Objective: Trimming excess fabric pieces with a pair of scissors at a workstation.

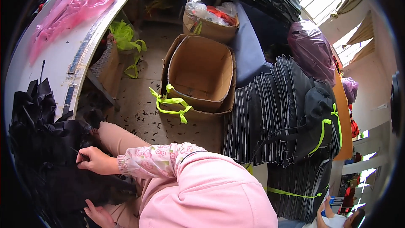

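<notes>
Right grip: the right hand (93,159), lower left of the frame, has its fingers pressed together, pinching a fold of the black fabric pile (46,160).
Left grip: the left hand (98,213), at the bottom edge, lies against the same pile with fingers partly spread; whether it pinches anything cannot be told.
Black fabric pile: heaped at the lower left, beside the worktop (55,59) edge and against the person's lap.
Sleeves: pink, the right one with a flower print (156,160).
Worktop: pale, curving up the left side; one pink plastic sheet (80,0) lies at its upper left.
Boxes: two open brown cardboard boxes on the floor (139,109); the large box (201,74) at centre looks bare inside, the small box (211,23) at upper centre holds clear bags and red pieces.
Ties: one yellow-green strip (171,103) knotted on the large box's near rim.
Stacked black pieces: fanned rows (270,114) at right, bound with yellow-green strips.
Bags: two purple plastic bags (312,48) at upper right.
Other person: a hand (322,207) at the lower right corner.
</notes>
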Action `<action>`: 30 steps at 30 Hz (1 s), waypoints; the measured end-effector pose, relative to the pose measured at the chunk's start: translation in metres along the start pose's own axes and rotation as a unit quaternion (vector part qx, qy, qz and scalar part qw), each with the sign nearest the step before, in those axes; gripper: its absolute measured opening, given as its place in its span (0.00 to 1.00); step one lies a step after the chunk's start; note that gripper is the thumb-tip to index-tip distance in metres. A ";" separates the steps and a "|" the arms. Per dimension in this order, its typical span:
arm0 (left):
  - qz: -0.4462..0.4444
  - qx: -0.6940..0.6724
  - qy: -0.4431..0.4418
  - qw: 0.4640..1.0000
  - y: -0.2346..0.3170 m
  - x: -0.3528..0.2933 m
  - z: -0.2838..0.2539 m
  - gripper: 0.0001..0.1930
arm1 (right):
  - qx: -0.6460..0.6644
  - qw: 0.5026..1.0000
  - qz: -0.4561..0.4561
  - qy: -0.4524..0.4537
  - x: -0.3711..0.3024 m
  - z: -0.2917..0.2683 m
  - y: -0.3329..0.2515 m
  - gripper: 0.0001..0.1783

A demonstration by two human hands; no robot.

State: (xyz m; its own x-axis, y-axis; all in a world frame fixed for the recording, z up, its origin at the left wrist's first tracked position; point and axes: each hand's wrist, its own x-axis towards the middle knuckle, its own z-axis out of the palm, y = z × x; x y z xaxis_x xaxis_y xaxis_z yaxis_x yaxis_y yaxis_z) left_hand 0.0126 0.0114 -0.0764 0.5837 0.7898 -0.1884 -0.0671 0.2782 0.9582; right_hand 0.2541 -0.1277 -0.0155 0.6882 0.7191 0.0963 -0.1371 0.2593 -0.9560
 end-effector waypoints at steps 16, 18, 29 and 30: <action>-0.006 0.015 0.016 1.000 0.059 -0.025 0.070 0.09 | 0.032 0.989 0.146 0.021 0.000 -0.025 -0.017 0.11; -0.028 -0.021 0.008 0.999 0.074 -0.033 0.086 0.09 | 0.014 0.990 0.140 0.014 0.002 -0.030 -0.015 0.11; 0.052 0.119 0.024 0.991 0.073 -0.050 0.079 0.11 | -0.181 0.958 -0.115 -0.191 -0.037 0.047 -0.042 0.22; 0.082 0.148 0.023 0.985 0.069 -0.049 0.078 0.11 | -0.187 0.957 -0.107 -0.192 -0.036 0.048 -0.033 0.20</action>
State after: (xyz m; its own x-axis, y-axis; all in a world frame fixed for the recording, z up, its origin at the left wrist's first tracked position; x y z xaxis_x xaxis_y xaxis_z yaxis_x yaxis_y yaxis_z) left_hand 0.0420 -0.0508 0.0159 0.5473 0.8364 -0.0297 0.0867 -0.0214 0.9960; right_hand 0.1999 -0.1315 0.0255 0.3496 0.8780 0.3269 0.2926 0.2291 -0.9284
